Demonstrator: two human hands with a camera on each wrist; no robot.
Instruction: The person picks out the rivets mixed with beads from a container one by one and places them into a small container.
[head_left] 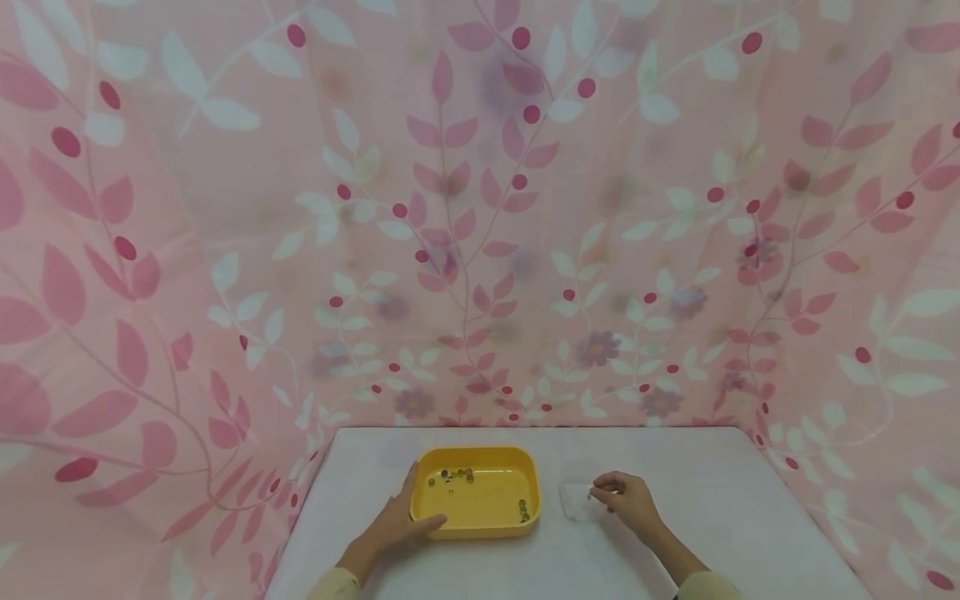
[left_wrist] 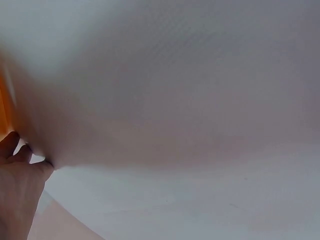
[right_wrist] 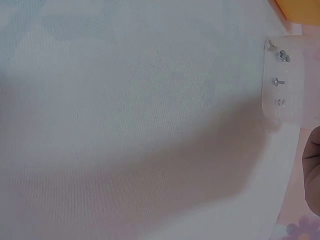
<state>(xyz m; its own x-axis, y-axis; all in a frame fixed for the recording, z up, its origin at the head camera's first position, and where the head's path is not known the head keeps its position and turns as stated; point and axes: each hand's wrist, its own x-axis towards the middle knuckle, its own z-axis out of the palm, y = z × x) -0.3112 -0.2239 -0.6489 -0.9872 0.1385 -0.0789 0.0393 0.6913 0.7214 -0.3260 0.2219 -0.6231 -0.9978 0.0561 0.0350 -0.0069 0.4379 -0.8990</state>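
Note:
A yellow plastic tray (head_left: 480, 521) stands on the table, with several small glass marbles (head_left: 469, 478) toward its back left and green ones (head_left: 523, 510) at its right end. My left hand (head_left: 397, 515) grips the tray's left end, thumb over the front rim and fingers along the outside wall. To the right of the tray lies a small clear plastic box (head_left: 573, 504); inside it are several small metal screws (right_wrist: 278, 82). Over the box's right side, my right hand (head_left: 630, 502) has thumb and forefinger brought together. What lies between those fingertips is too small to make out.
A white cloth covers the table (head_left: 712, 500), with bare cloth to the right of my right hand. Pink leaf-patterned curtains (head_left: 480, 250) close off the back and both sides.

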